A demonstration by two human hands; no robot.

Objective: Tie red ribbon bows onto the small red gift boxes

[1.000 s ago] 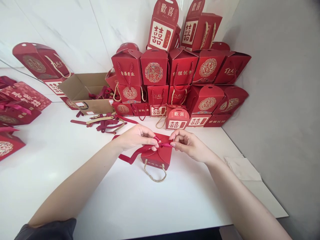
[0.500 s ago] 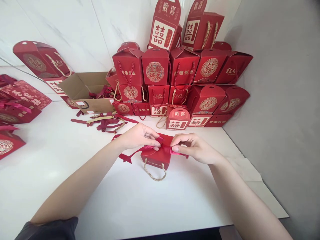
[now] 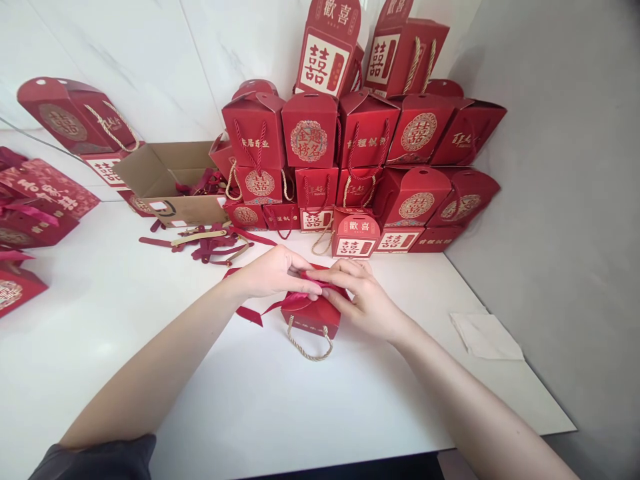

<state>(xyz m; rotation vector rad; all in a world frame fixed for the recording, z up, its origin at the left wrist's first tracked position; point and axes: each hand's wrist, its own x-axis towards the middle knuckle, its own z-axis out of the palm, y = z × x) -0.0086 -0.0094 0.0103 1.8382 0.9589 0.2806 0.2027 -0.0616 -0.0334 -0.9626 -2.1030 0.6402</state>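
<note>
A red gift box (image 3: 311, 319) with a pale twisted rope handle (image 3: 311, 355) sits on the white table (image 3: 280, 407) in front of me. Across its top lies a red ribbon (image 3: 274, 304), whose loose tails stick out on the left. My left hand (image 3: 280, 272) pinches the ribbon over the box lid. My right hand (image 3: 356, 297) is up against the left one, thumb and fingers closed on the ribbon at the middle of the lid. The fingers cover the part of the ribbon between them.
Red gift boxes (image 3: 310, 140) stand stacked along the back wall. An open cardboard box (image 3: 187, 210) holds red ribbon pieces, and more strips (image 3: 215, 243) lie before it. Red bags (image 3: 50, 193) stand at the left. A white tissue (image 3: 486, 335) lies near the right edge.
My right hand has moved left from the box's right side to the middle, meeting my left hand. The left hand stays in nearly the same place.
</note>
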